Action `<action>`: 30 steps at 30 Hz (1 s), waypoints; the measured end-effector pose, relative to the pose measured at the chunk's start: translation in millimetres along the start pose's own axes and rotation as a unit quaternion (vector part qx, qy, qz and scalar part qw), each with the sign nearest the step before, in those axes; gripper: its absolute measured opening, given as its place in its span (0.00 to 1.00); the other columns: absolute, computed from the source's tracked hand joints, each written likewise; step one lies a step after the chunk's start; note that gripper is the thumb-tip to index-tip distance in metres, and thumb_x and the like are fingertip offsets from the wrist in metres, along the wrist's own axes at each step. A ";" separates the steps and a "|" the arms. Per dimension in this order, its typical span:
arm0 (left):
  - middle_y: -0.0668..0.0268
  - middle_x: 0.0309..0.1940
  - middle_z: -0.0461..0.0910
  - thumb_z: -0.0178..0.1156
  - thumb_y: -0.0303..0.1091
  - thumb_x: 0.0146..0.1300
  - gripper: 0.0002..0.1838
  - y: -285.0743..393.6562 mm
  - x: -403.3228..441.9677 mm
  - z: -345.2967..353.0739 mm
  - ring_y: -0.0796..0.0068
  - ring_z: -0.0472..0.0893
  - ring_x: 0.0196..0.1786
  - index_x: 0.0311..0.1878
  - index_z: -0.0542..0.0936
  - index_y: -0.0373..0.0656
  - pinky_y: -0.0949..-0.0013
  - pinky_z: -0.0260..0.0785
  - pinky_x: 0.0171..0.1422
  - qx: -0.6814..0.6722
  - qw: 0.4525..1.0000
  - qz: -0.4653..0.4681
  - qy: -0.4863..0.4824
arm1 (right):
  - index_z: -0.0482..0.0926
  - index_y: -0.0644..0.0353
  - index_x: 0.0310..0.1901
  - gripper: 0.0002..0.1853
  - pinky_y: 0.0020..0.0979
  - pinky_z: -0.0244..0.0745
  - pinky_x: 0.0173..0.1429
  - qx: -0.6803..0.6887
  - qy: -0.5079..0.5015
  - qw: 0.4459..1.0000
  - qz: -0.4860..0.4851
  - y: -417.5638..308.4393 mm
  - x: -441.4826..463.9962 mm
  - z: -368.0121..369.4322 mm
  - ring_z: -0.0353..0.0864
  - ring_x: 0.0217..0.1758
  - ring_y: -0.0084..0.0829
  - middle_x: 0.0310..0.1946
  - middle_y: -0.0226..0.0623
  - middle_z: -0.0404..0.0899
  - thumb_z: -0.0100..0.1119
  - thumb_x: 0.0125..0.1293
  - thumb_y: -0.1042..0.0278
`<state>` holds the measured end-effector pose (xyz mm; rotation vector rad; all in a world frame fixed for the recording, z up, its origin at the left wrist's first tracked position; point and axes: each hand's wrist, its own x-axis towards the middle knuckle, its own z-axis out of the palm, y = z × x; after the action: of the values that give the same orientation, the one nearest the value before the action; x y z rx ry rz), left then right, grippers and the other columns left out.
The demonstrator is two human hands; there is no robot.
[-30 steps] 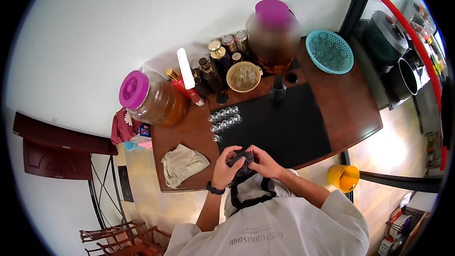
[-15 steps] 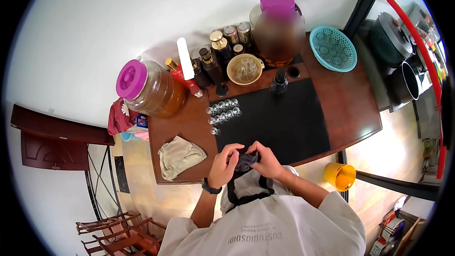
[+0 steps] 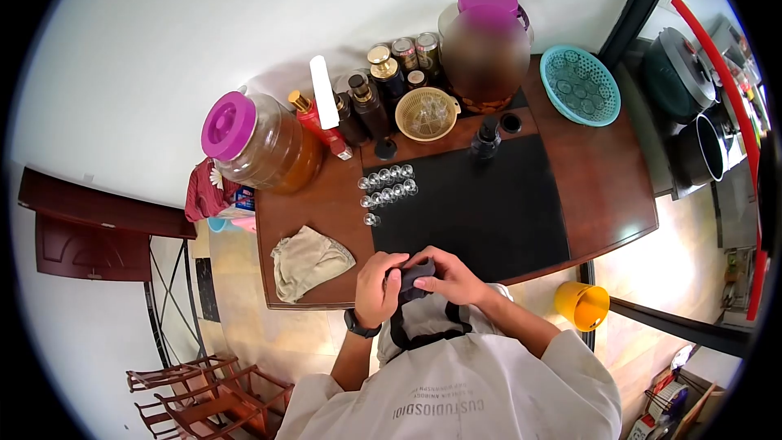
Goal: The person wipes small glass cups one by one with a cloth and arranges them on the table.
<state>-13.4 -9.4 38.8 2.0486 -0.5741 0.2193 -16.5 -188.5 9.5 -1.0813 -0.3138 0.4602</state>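
Note:
A dark grey cloth (image 3: 417, 277) is bunched between my two hands, near the table's front edge. My left hand (image 3: 378, 287), with a dark watch on its wrist, is closed on the cloth's left side. From the right, my right hand (image 3: 450, 277) pinches the same cloth with thumb and fingers. Whether something small sits inside the cloth is hidden. Ahead of my hands, small clear glasses (image 3: 388, 195) stand in rows on the left part of a black mat (image 3: 481, 212). A folded beige cloth (image 3: 309, 262) lies on the table to the left.
Along the wall stand a large jar with a purple lid (image 3: 228, 125), several bottles (image 3: 368, 106), cans (image 3: 427, 52) and a second jar (image 3: 486, 57). A beige basket (image 3: 403, 118) and a turquoise basket (image 3: 606, 119) hold glasses. A dark bottle (image 3: 485, 140) stands on the mat.
My right-hand fingers have shifted over the cloth, and my left hand has turned slightly. The cloth stays between them. The view has moved a little.

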 end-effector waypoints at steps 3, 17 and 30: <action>0.59 0.30 0.78 0.57 0.24 0.57 0.12 10.2 6.1 3.2 0.59 0.76 0.30 0.46 0.77 0.38 0.63 0.68 0.35 -0.088 0.996 -0.031 0.013 | 0.71 0.61 0.48 0.11 0.23 0.71 0.48 -0.004 0.002 1.000 -0.012 4.2 -0.7 -3.9 0.72 0.43 0.17 0.38 0.29 0.74 0.57 0.66 0.72; 0.63 0.25 0.74 0.48 0.30 0.69 0.10 -0.1 -1.2 33.6 0.75 0.72 0.28 0.45 0.76 0.37 0.72 0.64 0.33 -0.106 0.980 -0.116 0.123 | 0.68 0.58 0.38 0.06 0.19 0.63 0.37 0.029 0.128 0.991 0.032 11.4 -2.4 9.4 0.62 0.33 0.12 0.31 0.22 0.65 0.53 0.69 0.69; 0.66 0.28 0.74 0.39 0.32 0.74 0.13 -10.7 5.4 23.6 0.82 0.71 0.30 0.51 0.71 0.38 0.78 0.63 0.39 -0.326 0.901 -0.222 0.183 | 0.71 0.61 0.47 0.13 0.21 0.70 0.41 -0.119 0.130 0.982 -0.066 8.5 -0.8 4.6 0.71 0.37 0.15 0.37 0.28 0.72 0.59 0.62 0.80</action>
<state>-5.3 -26.5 20.3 1.3793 0.0722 0.1117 -21.0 -182.0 3.8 -1.3283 -0.2111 0.1608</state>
